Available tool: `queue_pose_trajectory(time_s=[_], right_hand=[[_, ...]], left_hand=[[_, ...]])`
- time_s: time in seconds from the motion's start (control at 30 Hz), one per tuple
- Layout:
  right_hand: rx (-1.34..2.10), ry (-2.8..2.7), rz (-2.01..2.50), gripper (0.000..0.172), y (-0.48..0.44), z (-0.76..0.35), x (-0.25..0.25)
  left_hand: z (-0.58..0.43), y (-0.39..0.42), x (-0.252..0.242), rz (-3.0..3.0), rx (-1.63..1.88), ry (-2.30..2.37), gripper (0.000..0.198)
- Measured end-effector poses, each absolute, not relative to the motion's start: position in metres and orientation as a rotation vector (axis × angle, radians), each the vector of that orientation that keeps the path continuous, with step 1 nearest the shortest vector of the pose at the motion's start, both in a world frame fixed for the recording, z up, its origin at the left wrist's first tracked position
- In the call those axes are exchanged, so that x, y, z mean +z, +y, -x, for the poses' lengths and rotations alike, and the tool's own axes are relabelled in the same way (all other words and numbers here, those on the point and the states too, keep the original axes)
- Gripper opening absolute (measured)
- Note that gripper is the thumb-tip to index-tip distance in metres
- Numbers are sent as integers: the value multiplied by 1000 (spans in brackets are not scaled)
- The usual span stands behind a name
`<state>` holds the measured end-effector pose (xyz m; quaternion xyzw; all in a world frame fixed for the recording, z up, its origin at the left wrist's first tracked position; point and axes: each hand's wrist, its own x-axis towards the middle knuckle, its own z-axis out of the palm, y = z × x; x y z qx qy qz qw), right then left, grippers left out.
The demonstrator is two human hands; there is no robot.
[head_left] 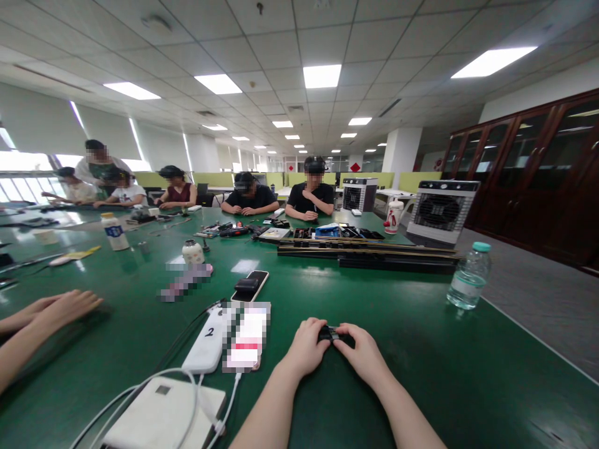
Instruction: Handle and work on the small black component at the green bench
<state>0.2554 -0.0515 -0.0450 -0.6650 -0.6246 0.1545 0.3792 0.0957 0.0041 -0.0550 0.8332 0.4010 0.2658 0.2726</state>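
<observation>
Both of my hands meet over the green table (402, 374), around a small black piece with a greyish middle (333, 335). From the left, my left hand (306, 344) has its thumb and fingers closed on one end. My right hand (364, 352) pinches the other end between thumb and fingers. The piece is held low, close to the tabletop, and my fingers cover much of it, so its exact kind does not show. To the left of my hands lies a phone (244, 340) with a blurred, lit screen and a white cable plugged in.
A white power bank (206, 343) marked 2 and a larger white box (161, 415) with cables lie left. A black case (246, 285) rests on another phone. A water bottle (469, 277) stands right, long dark bars (397, 262) ahead. Another person's hands (70, 308) rest at far left.
</observation>
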Motion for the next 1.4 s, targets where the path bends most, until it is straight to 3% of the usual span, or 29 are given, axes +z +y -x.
queue_pose_trajectory(time_s=[1.4], right_hand=[[402, -1584, 1654, 21, -50, -258, -49]], left_hand=[[-96, 2, -51, -2246, 691, 1077, 39]])
